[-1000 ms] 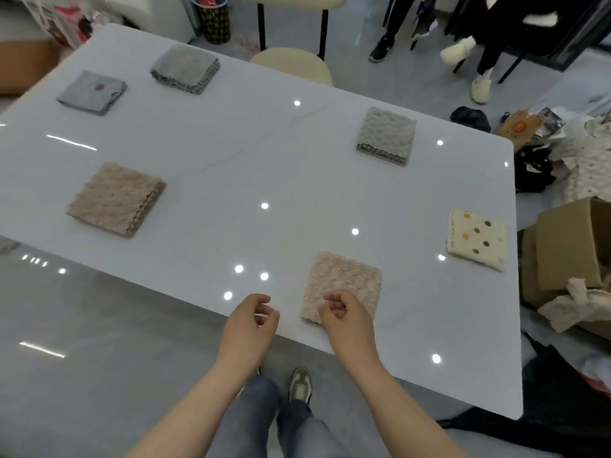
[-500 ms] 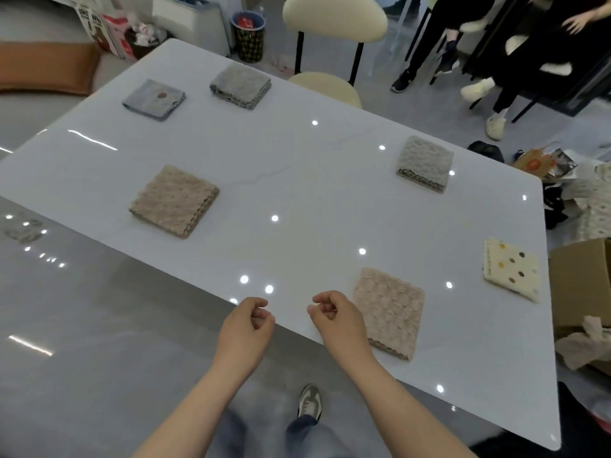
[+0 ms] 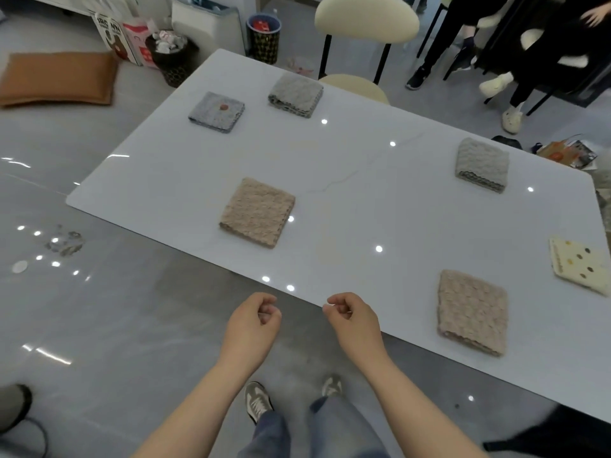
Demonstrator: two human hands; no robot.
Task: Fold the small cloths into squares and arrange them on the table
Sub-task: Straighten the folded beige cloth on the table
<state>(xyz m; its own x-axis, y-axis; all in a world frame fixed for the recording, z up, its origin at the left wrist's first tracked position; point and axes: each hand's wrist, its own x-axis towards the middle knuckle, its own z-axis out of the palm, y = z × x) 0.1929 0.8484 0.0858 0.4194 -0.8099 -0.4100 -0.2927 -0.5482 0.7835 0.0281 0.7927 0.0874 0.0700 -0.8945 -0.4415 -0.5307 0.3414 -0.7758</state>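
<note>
Head view, looking down over a glossy white desk (image 3: 380, 193). Six folded cloths laid out well apart: blue-grey cloth (image 3: 216, 112) and grey cloth (image 3: 295, 95) by the far left corner, second grey cloth (image 3: 482, 164) toward the far right edge, tan cloth (image 3: 257, 212) near the left part of the near edge, second tan cloth (image 3: 472, 311) at the near edge to the right, dotted cream cloth (image 3: 580, 266) at the right edge, partly cut off.

Left hand (image 3: 253, 323) and right hand (image 3: 352, 320) held level at the near edge, fingers loosely curled, thumb meeting fingertips, gripping nothing. No unfolded cloth on the desk.

Judged step: folding and arranging apparently complete, or a pause between cloths. Next move, if any: fetching another loose cloth from off the desk, or straightening a square.

Against the earlier frames: right hand off the near tan cloth and drawn left of it; view swung leftward, so every cloth sits further right in frame.
</note>
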